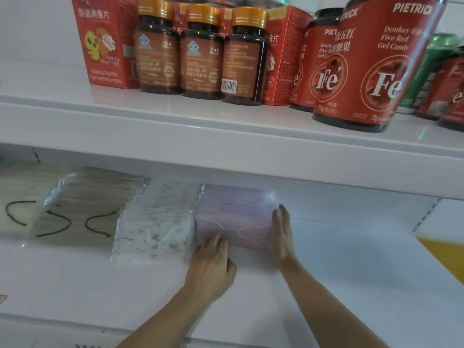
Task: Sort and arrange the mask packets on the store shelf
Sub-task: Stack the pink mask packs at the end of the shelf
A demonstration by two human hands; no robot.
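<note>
The pink mask packet [234,217] is seen lying flat on the lower shelf [351,259], at the right end of a row of packets, its far edge lost in shadow under the upper shelf [175,131]. Its near left corner is covered by the left hand [212,262], so the contact beneath cannot be made out clearly; the fingers [213,243] are bent and laid over that corner, and whether the wrapper is pinched cannot be told. The right hand [282,229] is set on edge against the packet's right side, its fingers [282,213] held straight and together, pressed to the wrapper and grasping nothing.

Just to the left, touching or slightly overlapping the pink one, a patterned white mask packet [153,222] is placed, its print too blurred to read. Beyond it a brown mask packet [85,204] with black ear loops is laid, and a further beige packet [17,209] is cut off by the left edge.

On the upper shelf, three brown bottles [200,56] with gold caps are stood before red boxes [105,41], and red-labelled jars [376,64] are ranged to the right, partly cut off at the top.
</note>
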